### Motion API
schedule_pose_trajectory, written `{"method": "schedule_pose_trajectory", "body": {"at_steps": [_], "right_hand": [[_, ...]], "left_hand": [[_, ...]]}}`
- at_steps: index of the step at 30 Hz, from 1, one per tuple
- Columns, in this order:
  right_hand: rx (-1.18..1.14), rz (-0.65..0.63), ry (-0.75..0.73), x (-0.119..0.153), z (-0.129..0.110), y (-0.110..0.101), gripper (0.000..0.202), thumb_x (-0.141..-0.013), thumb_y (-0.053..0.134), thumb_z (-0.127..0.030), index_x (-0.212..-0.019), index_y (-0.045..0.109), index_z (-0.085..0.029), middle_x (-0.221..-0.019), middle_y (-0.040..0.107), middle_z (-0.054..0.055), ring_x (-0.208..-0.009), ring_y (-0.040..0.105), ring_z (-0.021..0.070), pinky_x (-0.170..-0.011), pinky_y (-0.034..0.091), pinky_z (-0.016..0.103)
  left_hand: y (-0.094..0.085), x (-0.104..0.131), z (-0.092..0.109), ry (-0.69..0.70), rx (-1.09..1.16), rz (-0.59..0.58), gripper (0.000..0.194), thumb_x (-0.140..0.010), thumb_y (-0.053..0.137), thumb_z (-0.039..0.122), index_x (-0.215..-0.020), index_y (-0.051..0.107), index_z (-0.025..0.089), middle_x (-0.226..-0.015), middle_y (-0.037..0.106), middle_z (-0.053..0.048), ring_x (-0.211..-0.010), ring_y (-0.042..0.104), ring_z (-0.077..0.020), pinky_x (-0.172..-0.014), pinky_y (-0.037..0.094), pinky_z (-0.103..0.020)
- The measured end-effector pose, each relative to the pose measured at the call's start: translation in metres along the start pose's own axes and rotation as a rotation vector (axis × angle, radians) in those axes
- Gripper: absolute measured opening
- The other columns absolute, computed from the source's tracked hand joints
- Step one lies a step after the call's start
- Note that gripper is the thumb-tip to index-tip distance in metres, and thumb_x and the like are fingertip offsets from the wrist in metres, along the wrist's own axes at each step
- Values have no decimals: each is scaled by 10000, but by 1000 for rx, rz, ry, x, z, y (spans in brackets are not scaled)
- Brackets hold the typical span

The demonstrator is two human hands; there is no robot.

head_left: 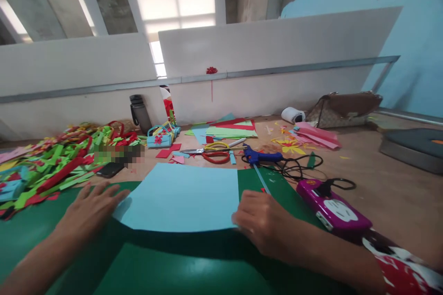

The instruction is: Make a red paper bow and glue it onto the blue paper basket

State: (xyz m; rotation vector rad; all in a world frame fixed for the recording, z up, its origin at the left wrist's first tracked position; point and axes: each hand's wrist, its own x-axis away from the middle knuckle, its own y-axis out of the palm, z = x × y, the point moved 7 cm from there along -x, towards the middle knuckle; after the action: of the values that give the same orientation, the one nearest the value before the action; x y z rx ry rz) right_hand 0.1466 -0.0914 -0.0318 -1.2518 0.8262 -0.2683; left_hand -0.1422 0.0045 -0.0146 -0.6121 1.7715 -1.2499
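Observation:
A light blue sheet of paper (187,198) lies in front of me over a green mat (194,267). Its near edge is lifted and casts a shadow. My right hand (259,221) is closed on the sheet's near right corner. At the left edge, my left hand (95,205) has its fingers spread, touching or just beside the paper; its thumb is hard to make out. Beyond the sheet lie scissors with red and yellow handles (216,159) and a blue glue gun (265,156) with a glue stick (261,179) below it.
A purple power strip (334,207) with a black plug stands at right. Green and red paper strips (69,161) pile up at left near a black phone (112,168). Farther back are a bottle (140,113), a small blue paper bag (159,139), coloured sheets (231,132) and a handbag (342,110).

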Motion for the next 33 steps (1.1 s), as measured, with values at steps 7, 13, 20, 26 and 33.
{"method": "schedule_pose_trajectory", "body": {"at_steps": [7,13,20,26,33], "right_hand": [[-190,32,-62,1,-28,-12,249,-843,451,-107,-616,535,-166,-567,526,5,-532,367,128,-517,257,286],[-395,98,-42,2,-23,-29,198,-850,521,-176,-664,583,-150,-579,533,8,-574,444,126,-570,332,266],[-599,-221,174,3,-3,-3,320,-760,685,-198,-1072,623,-160,-976,665,75,-915,592,193,-802,416,281],[-804,-270,534,11,25,13,130,-766,587,-142,-865,653,-194,-820,643,-20,-729,569,132,-638,400,216],[-667,-204,889,23,64,20,586,-797,581,-296,-1351,434,-171,-849,615,31,-748,560,186,-669,407,289]], "left_hand": [[-12,7,158,512,186,-75,421,-846,560,278,-1262,521,225,-1173,670,-62,-1069,604,-260,-968,421,-420],[17,-2,184,456,300,-96,144,-845,484,162,-879,610,224,-751,667,-23,-655,592,-162,-640,478,-256],[8,-4,173,393,658,-178,275,-831,430,182,-1027,614,239,-788,671,-26,-696,598,-159,-628,445,-215],[8,-27,163,141,862,-568,342,-943,304,313,-711,520,185,-579,442,45,-514,367,-97,-498,306,-198],[56,-76,136,-38,685,-558,302,-827,453,365,-589,414,183,-548,358,50,-542,339,-110,-482,205,-236]]}}
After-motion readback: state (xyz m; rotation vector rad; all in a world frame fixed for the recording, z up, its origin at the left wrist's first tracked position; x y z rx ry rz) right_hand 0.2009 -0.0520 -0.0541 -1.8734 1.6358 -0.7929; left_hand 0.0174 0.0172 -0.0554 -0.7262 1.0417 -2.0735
